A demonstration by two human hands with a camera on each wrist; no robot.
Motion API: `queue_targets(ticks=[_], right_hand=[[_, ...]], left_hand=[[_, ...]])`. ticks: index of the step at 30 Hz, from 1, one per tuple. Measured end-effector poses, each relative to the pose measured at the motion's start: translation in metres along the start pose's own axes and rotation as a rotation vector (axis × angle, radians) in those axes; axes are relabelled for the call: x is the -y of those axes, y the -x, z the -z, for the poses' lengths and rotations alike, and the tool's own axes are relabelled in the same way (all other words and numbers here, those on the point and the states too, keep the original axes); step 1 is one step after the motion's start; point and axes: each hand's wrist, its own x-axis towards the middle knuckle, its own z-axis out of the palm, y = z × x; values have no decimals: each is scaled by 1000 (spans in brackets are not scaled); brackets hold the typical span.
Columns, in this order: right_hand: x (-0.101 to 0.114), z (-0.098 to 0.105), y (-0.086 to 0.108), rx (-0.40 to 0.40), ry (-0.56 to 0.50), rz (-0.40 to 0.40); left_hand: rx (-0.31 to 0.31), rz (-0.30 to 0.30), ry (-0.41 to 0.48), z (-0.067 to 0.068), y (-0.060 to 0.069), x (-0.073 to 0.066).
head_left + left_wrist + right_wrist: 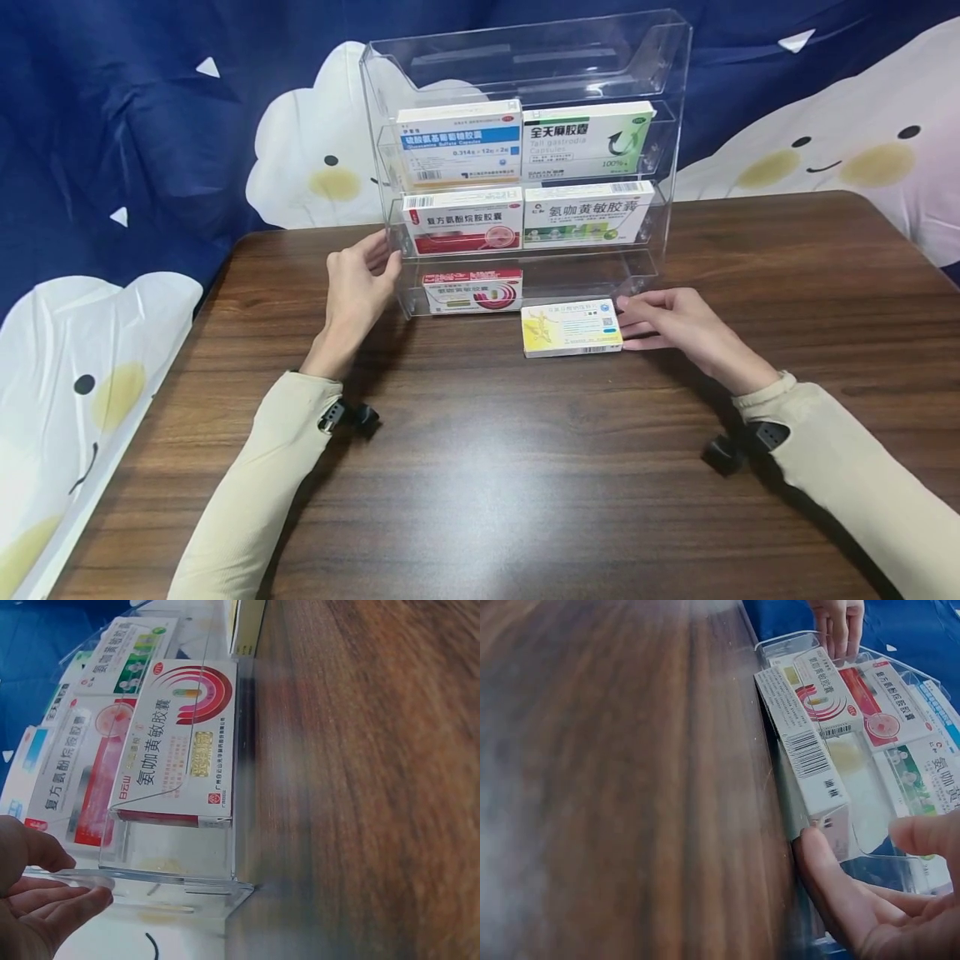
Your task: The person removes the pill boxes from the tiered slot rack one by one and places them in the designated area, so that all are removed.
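Note:
A clear acrylic rack (465, 262) stands on the table with medicine boxes in its tiers. At its left side my left hand (358, 279) pinches the side wall between thumb and fingers. In front of the lower right part lies a yellow-and-white medicine box (572, 327), printed face up. My right hand (671, 321) touches that box's right end with extended fingers; the right wrist view shows the thumb (922, 834) apart from it. On the bottom tier, at the left, sits a red-and-white capsule box (180, 742).
Two boxes fill the middle tier: a red-and-white one (462, 222) and a green-and-white one (587, 215). Above them are a blue-and-white box (460, 146) and a Tall Gastrodia Capsules box (585, 143). A blue cloud-patterned curtain (150, 167) hangs behind the brown table (480, 467).

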Motion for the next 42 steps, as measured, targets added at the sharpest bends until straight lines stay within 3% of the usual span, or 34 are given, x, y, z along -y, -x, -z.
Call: queue_targets(ticks=[3, 9, 12, 20, 29, 42], right_hand=[[3, -1, 6, -52, 140, 53], [9, -6, 16, -187, 686, 273], [11, -11, 19, -207, 790, 361], [20, -20, 15, -234, 834, 463], [31, -37, 0, -276, 778, 595], [38, -54, -27, -250, 620, 557]], left_hand=[[-7, -14, -3, 0, 0, 0], [-18, -25, -10, 1, 0, 0], [-18, -22, -9, 1, 0, 0], [-13, -16, -1, 0, 0, 0], [-12, -25, -7, -1, 1, 0], [-10, -25, -4, -1, 0, 1]])
